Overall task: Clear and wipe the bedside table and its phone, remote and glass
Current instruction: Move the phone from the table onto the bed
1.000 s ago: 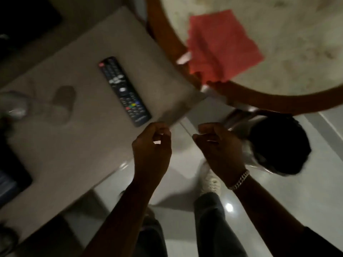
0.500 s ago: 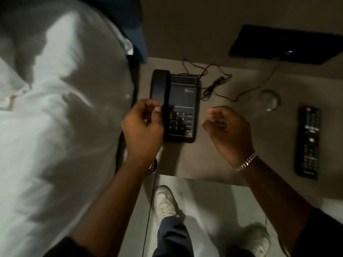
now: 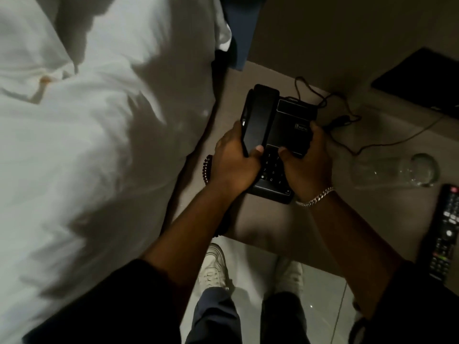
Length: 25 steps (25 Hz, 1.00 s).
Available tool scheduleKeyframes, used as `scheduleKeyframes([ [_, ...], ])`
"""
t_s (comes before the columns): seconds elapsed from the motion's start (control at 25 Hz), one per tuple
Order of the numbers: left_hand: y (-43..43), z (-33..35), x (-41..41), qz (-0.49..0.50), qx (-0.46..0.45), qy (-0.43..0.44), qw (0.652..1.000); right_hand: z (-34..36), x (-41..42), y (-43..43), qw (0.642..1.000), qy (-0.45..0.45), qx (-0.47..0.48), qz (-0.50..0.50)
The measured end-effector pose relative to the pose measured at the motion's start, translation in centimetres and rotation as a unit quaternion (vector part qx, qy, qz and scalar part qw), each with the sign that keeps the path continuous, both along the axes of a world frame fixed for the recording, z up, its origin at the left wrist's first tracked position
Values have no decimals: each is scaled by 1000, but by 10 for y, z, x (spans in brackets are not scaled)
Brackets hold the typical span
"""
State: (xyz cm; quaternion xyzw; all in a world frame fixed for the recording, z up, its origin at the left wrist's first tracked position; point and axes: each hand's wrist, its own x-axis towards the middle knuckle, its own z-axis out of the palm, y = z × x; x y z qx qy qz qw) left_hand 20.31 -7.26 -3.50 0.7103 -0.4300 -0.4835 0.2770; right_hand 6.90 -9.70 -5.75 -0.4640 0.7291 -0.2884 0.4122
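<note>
Barely begun: my left hand (image 3: 233, 165) and right hand (image 3: 306, 161) clamp the phone (image 3: 278, 125) mid-frame; the remote (image 3: 445, 234) and glass (image 3: 407, 171) wait at right, nothing wiped.

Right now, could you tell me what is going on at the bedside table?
A person has both hands on the black phone: the left hand wraps the handset side, the right hand grips the base. The glass and remote sit on the bedside table to the right, untouched. No cloth is in view.
</note>
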Motion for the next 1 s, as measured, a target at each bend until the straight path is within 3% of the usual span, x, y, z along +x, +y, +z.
scheduleKeyframes([
  [0.24,49,70,13,123,-63,91,986,79,6,17,995,-38,-41,81],
  [0.52,138,177,78,353,-84,44,931,193,98,55,950,-138,-52,274],
  [0.8,188,205,211,447,-112,-8,887,203,259,77,884,-152,-97,430],
  [1.0,195,184,299,453,-124,5,883,191,352,80,872,-104,-121,464],
])
